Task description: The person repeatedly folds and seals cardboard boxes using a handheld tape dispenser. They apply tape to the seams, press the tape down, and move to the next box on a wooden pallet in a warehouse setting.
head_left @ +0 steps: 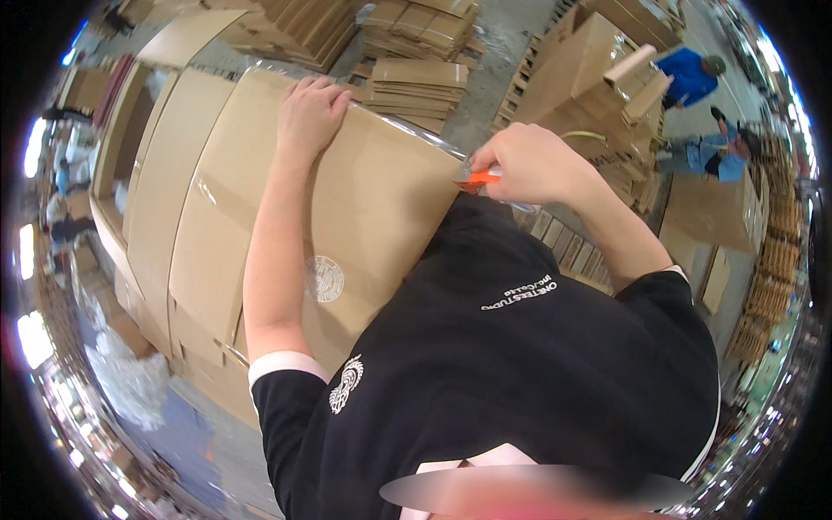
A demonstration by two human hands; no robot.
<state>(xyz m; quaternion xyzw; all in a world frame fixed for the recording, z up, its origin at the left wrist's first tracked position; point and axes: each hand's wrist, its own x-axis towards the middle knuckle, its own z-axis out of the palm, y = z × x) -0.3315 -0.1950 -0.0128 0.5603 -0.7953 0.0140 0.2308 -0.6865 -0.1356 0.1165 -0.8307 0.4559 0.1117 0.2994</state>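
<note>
A large brown cardboard box [373, 182] lies right in front of me, with a round printed mark on its top. Clear tape [416, 132] runs along its far right edge. My left hand [314, 113] presses on the box near its far edge, fingers curled over it. At the box's right corner, my right hand [529, 165] is closed around an orange box cutter [478, 179], its tip by the tape and the corner. The fingertips of my right hand are partly hidden behind the hand itself.
More cardboard boxes [204, 182] stand in a row to the left. Stacks of flattened cardboard [416, 82] lie beyond. A tall carton [572, 78] stands at far right, near a person in blue [689, 76] and another person [724, 156]. Plastic wrap [130, 373] sits at lower left.
</note>
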